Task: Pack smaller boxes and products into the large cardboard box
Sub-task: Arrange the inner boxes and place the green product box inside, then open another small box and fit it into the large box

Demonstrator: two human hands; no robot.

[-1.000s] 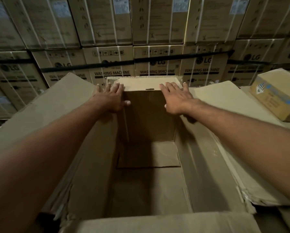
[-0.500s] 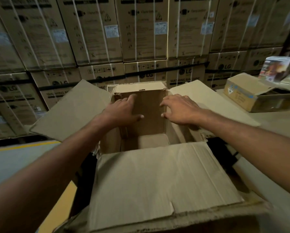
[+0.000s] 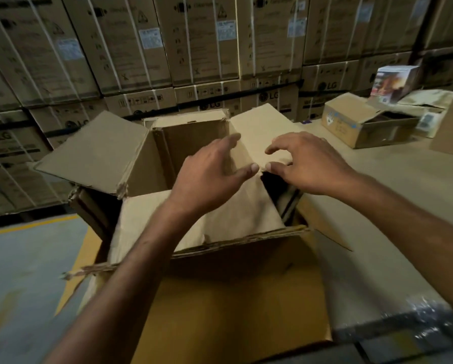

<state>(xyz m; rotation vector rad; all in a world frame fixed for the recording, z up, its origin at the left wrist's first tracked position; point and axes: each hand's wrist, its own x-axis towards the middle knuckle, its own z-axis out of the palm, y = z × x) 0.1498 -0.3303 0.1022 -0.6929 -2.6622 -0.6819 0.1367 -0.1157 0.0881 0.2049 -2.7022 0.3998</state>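
Note:
The large cardboard box (image 3: pixel 236 292) stands in front of me with its flaps partly up. My left hand (image 3: pixel 212 172) hovers over the near flap (image 3: pixel 228 219), fingers spread and relaxed, holding nothing. My right hand (image 3: pixel 304 161) hangs over the right flap (image 3: pixel 257 132), its fingers loosely curled, thumb near the flap's edge, with nothing in it. The left flap (image 3: pixel 97 153) and far flap (image 3: pixel 194 132) stand open. The box's inside is mostly hidden.
A smaller open cardboard box (image 3: pixel 362 122) sits on the table (image 3: pixel 403 195) at the right, with a printed product box (image 3: pixel 393 82) behind it. Stacked washing-machine cartons (image 3: pixel 167 48) form a wall behind. Grey floor with a yellow line (image 3: pixel 31 258) lies at the left.
Both hands have pulled back from the far wall of the big box toward its middle and risen above the flaps. The view has drawn back and tilted up.

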